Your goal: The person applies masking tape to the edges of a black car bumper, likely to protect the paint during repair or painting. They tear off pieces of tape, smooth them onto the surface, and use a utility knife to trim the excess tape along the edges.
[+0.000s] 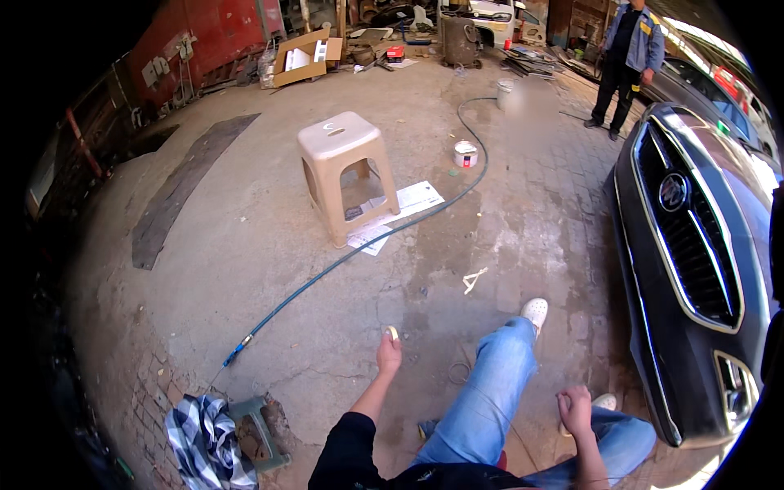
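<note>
My left hand (389,356) is raised over the concrete left of my knee, its fingers closed round a small pale-yellow piece (393,333) that shows at the top. The piece is too small to name. Beyond it, a crumpled strip of masking tape (474,279) lies on the ground. My right hand (576,408) hangs by my other leg, fingers curled in, with nothing visible in them. To its right is the front bumper of a dark car (653,359), apart from the hand.
A beige plastic stool (339,135) stands ahead on paper sheets (420,200). A blue-green hose (314,280) curves across the floor past a small can (465,155). Checked cloth (208,441) lies by a low green stool (273,457). Another person (629,57) stands far right.
</note>
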Demonstrator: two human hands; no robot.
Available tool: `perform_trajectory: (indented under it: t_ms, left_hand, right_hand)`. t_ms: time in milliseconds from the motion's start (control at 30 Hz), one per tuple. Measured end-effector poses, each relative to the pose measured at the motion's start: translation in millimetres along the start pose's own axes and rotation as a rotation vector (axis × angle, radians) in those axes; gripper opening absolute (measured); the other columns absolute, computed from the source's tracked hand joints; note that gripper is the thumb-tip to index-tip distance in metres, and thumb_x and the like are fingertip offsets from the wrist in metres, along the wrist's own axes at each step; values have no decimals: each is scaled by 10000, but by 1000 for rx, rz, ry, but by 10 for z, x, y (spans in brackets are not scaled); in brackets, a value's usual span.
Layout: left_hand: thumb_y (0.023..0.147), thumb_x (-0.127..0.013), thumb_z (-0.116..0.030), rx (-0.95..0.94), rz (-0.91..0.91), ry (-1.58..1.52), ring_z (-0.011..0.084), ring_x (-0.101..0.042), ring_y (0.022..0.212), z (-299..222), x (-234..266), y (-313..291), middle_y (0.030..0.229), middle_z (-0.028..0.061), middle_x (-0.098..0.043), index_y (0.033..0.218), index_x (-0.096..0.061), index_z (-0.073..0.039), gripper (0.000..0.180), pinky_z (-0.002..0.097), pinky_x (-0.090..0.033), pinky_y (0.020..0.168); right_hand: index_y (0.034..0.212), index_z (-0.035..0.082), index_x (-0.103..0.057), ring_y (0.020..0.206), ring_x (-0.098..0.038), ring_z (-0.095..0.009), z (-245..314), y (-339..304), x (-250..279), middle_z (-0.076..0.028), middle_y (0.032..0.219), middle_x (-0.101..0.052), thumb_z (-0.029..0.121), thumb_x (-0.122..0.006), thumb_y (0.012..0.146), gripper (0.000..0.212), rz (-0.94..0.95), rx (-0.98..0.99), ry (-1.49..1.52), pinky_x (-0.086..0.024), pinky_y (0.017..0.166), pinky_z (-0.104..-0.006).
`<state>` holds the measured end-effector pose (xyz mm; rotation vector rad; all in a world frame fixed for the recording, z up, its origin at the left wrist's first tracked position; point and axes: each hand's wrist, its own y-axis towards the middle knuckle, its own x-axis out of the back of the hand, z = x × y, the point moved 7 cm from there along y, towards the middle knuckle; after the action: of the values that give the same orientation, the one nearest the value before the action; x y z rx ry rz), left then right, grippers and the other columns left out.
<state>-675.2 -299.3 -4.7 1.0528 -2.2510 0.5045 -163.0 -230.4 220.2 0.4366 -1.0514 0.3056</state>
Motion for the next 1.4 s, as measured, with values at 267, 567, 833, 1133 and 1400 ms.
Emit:
perform_trajectory:
  t_ms: [267,567,833,1133,1400]
  left_hand:
    - [1004,-571,-163,-468,522,-783,76,-551,842,-2818,1225,-1541,948,-1,-604,1199,-602,-17,246,243,-452,778]
    - [1030,-529,-240,-558,865,-1017,128,-550,962,-3696,1254,-2365,1053,57,-606,1253,-559,24,347,293,-442,906]
    - [967,-625,-196,-607,954,-1206,173,-590,1092,-4410,751,-2707,1122,92,-649,1273,-547,28,387,345,-425,1011]
    - [928,-589,19,-742,1053,-1024,196,-530,1255,-4825,448,-3163,1246,109,-629,1303,-533,27,379,338,-387,1074]
    - [975,-596,-175,-818,1114,-1094,241,-569,1188,-4705,436,-3119,1202,158,-628,1346,-472,45,448,408,-393,1068]
  right_hand:
    - [1246,26,-596,1055,-593,-276,1797,867,724,-141,1188,-621,15,-664,828,423,-287,198,765,-461,928,-377]
    - [1128,-15,-639,982,-598,-143,1569,633,1185,-58,1036,-644,20,-627,910,221,-119,297,1159,-464,869,-272]
    - [1227,1,-589,960,-604,-133,883,661,1384,-57,1075,-646,190,-588,1002,293,-284,83,2035,-499,871,-285]
    - [1233,16,-566,1007,-629,-195,557,577,1330,-110,1158,-643,197,-487,1042,275,-267,-37,2481,-539,924,-357]
    - [1228,20,-582,1049,-568,-126,387,130,1817,-36,1124,-623,178,-566,1012,269,-564,102,1467,-446,936,-277]
